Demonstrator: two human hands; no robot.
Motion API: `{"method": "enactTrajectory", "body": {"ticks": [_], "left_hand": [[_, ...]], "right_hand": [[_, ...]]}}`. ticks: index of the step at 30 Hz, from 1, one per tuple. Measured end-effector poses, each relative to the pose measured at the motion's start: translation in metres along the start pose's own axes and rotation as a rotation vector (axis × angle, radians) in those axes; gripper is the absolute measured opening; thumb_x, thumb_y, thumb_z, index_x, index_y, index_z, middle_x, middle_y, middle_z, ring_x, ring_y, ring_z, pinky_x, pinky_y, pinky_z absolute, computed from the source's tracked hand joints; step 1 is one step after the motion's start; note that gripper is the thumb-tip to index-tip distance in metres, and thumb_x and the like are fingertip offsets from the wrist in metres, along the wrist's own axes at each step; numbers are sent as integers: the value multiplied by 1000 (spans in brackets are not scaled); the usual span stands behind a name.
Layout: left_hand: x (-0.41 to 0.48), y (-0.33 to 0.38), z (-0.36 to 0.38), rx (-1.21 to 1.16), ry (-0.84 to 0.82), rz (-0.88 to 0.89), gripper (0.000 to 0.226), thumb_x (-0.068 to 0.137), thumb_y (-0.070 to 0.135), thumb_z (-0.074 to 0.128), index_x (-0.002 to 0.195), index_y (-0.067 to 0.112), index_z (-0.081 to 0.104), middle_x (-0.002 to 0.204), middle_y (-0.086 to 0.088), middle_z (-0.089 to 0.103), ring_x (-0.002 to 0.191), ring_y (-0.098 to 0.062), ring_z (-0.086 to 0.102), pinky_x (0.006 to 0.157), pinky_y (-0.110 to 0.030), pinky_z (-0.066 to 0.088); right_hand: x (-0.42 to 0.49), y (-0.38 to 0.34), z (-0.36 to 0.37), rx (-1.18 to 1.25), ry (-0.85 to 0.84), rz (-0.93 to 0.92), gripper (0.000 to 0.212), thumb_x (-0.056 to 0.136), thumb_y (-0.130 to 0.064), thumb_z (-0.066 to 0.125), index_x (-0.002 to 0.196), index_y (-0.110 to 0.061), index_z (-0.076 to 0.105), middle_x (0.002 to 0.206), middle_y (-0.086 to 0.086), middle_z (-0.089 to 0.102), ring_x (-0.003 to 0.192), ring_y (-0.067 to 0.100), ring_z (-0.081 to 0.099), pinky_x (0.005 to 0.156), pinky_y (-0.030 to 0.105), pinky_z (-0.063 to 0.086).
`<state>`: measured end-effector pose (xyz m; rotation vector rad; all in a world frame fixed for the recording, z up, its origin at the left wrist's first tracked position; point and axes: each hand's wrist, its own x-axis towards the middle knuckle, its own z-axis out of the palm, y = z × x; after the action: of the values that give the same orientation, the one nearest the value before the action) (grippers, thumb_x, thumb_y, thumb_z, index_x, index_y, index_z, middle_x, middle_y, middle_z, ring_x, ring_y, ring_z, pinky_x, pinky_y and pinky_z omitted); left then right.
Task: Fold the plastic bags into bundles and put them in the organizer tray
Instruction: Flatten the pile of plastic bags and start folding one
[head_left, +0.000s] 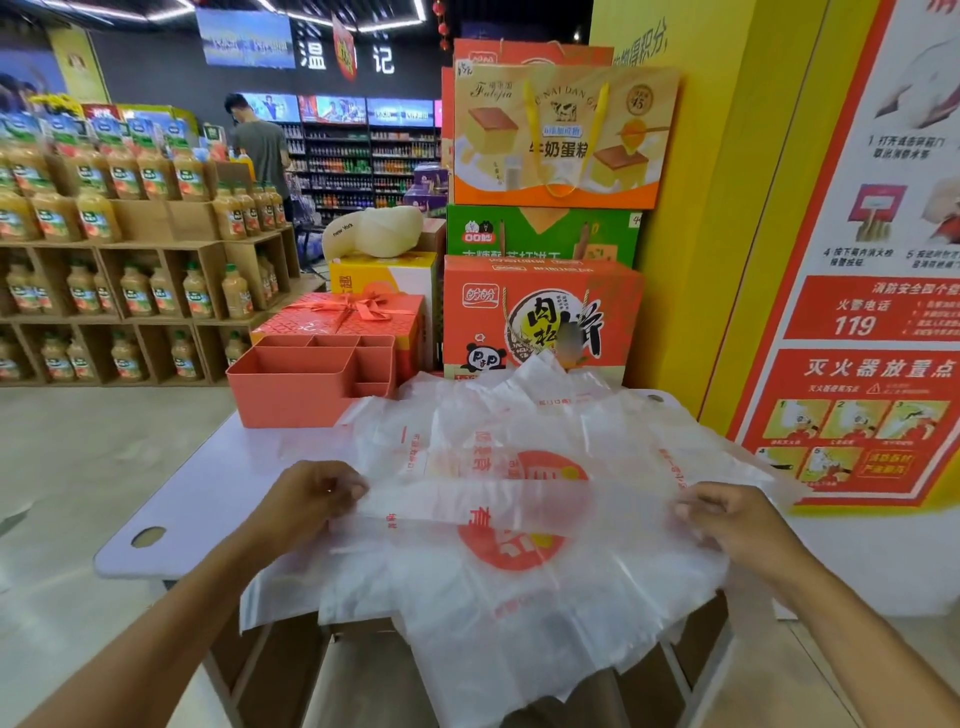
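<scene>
Left fingers (349, 489) are curled together and pinch one end of a folded bag (498, 503). The right fingers (693, 512) pinch its other end. Between the left hand (311, 496) and the right hand (740, 519) this one bag is stretched into a long narrow strip, white and translucent with red print, held just above the pile (519, 613).

The pile is of the same white bags, lying flat and overlapping. It covers most of the table (208, 483) and hangs over the near edge. How many bags are in it cannot be told, as the layers show through each other. Two oval holes show in the tabletop, one at the near left corner (148, 536) and one at the far right (655, 399).

One tray (291, 387), salmon pink and split into several compartments, stands at the far left of the table and touches the pile's edge. Behind it sits one red gift box (358, 319) with a ribbon, and three printed cartons (540, 312) are stacked beside that.
</scene>
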<state>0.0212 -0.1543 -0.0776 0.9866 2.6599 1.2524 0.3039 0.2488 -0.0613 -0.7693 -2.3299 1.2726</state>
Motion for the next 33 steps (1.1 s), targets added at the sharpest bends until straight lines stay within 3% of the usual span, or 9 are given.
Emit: {"method": "enactTrajectory", "body": {"ticks": [5,13,17,19,21,24,26,30,33], "left_hand": [[0,-15,2,192,164,-12,40,90,-6,61,86,33,71,86,13,72,78,-6,66,74,-28,54],[-2,-20,4,377,231,-37,17,96,11,67,102,26,73,101,1,76,90,-23,69,71,-32,52],[-4,-12,12,578,241,73,40,91,20,72,130,23,62,126,-9,65,113,-31,59,91,-47,54],[-7,3,22,653,235,263,48,95,33,65,141,26,54,149,-8,50,137,-36,44,111,-56,40],[-10,25,34,617,58,366,55,98,58,44,149,37,45,164,2,29,152,-28,23,121,-49,20],[-9,48,66,607,-234,349,77,89,82,17,158,48,14,168,16,-4,156,-13,-5,126,-40,1],[-8,49,83,657,-308,326,80,89,86,15,158,49,1,167,18,-10,155,-11,-9,127,-43,-1],[-8,30,79,616,-354,214,77,89,86,10,158,51,4,167,21,-4,155,-7,-5,128,-43,0],[-7,17,60,617,-367,154,73,92,80,16,158,49,9,166,20,-3,155,-6,-6,127,-39,-2]], "right_hand": [[11,8,-7,14,72,108,33,88,5,68,90,-27,75,107,3,73,97,22,69,71,28,57],[20,-3,-47,-213,29,243,34,86,13,61,85,-14,80,99,4,67,88,18,61,62,29,48],[13,1,-46,-443,103,182,24,87,-3,70,100,-23,75,123,6,70,110,23,63,94,41,54],[3,-2,-27,-778,231,52,34,93,-26,69,126,-23,67,138,3,61,123,26,57,101,44,49],[-11,-17,6,-887,314,-189,44,96,-43,62,137,-27,59,148,-1,52,136,24,45,113,43,38],[-26,-42,65,-718,-56,-387,62,97,-64,49,152,-38,37,161,-13,30,149,15,26,122,35,19],[-26,-43,96,-747,-258,-445,74,95,-76,39,157,-41,21,167,-17,15,154,11,14,125,34,12],[-20,-24,113,-761,-373,-401,71,97,-72,13,161,-42,7,168,-22,-1,154,2,-3,127,33,-3],[-16,-14,102,-715,-333,-363,54,107,-54,24,160,-43,16,166,-24,11,153,-2,5,123,25,-4]]}}
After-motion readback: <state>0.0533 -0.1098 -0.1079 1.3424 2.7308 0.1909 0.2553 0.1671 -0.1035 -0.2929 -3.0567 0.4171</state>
